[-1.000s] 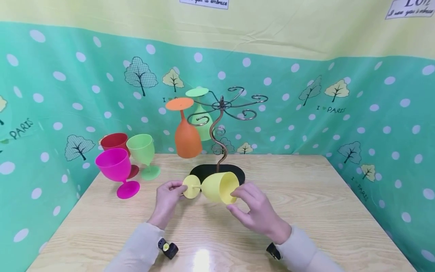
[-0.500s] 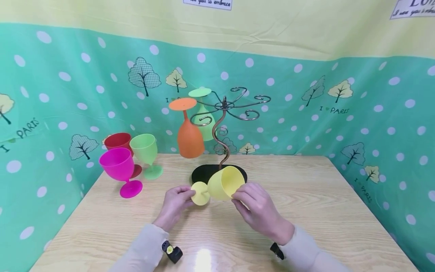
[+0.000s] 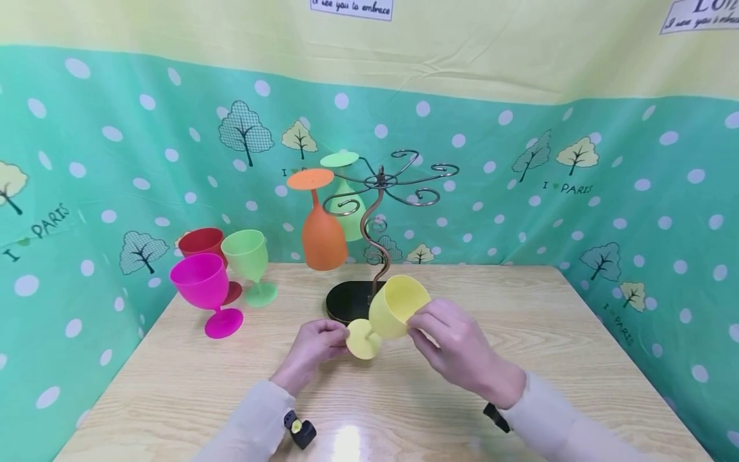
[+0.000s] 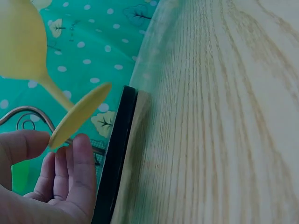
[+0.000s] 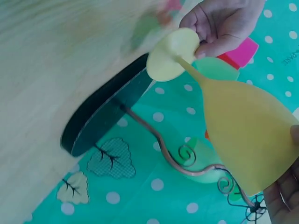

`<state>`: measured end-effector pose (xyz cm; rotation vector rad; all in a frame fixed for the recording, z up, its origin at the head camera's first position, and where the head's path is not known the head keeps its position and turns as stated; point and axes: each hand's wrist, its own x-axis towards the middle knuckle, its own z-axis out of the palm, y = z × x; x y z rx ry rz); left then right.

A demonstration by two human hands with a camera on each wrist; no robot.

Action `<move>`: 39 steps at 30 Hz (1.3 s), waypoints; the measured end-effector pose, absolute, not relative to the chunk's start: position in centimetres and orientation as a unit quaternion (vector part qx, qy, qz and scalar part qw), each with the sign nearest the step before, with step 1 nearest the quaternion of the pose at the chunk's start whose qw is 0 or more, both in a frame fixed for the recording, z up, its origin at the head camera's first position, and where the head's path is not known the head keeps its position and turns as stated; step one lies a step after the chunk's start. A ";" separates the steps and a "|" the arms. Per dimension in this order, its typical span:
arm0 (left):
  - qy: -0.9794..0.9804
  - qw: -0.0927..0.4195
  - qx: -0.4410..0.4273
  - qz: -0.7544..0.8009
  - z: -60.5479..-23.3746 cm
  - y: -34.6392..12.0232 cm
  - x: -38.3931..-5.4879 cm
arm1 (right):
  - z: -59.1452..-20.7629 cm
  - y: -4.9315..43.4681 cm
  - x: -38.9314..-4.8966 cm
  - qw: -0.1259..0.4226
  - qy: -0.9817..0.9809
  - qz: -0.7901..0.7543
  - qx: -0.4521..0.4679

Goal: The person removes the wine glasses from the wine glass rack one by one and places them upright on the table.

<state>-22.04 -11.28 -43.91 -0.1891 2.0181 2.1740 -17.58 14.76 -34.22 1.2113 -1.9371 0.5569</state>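
Head view: tilted yellow goblet point(image 3: 382, 316), just below frame centre, before the black base point(image 3: 348, 301) of a rack point(image 3: 381, 181). Left hand point(image 3: 314, 351) pinches the goblet's foot; right hand point(image 3: 458, 343) pinches its rim. Orange goblet point(image 3: 323, 240) hangs inverted, left of centre; magenta goblet point(image 3: 202, 282) stands at left.

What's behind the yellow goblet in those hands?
In the head view, a black base and the curved stem rising from it. The yellow goblet hides the base's right end.
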 end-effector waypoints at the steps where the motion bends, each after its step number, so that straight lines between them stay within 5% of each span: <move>1: 0.679 0.086 -0.062 0.727 -43.9 -11.3 -22.1 | -34.0 15.0 -17.6 0.379 -0.765 0.214 0.474; 9: 0.696 0.056 -0.077 0.712 -43.5 -11.8 -24.1 | -32.4 17.9 -17.7 0.347 -0.808 0.174 0.443; 27: 0.708 0.016 -0.139 0.692 -44.2 -12.5 -27.6 | -30.5 25.2 -21.3 0.369 -0.833 0.100 0.399; 39: 0.715 0.006 -0.158 0.681 -44.7 -12.5 -28.3 | -30.1 31.0 -25.0 0.335 -0.901 0.076 0.266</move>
